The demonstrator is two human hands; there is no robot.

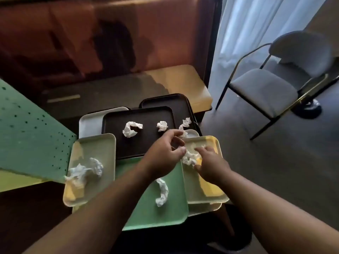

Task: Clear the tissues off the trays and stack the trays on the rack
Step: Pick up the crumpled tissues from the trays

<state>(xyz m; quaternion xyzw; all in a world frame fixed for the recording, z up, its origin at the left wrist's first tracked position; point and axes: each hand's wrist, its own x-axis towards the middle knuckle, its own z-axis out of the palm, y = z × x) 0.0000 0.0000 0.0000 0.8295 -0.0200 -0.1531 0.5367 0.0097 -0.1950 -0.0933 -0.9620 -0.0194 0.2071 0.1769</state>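
Two hands work one crumpled white tissue wad (189, 156) lying on the pale yellow-green plastic tray (203, 187); clearing step, early I'd judge. Right hand (211, 165), fingers spread flat, presses on the wad, no closed grip seen. Left hand (165, 154) hovers at the wad's left edge, thumb and fingers half curled in a loose pinch; whether it has hold of paper, cannot tell. Next move: bunch the wad, lift it clear. Left of that tray, more tissues wait on the green tray (146, 211), black tray (146, 143) and far-left pale tray (102, 149). Rack not visible; tray stack underneath hard to count, image blurry.
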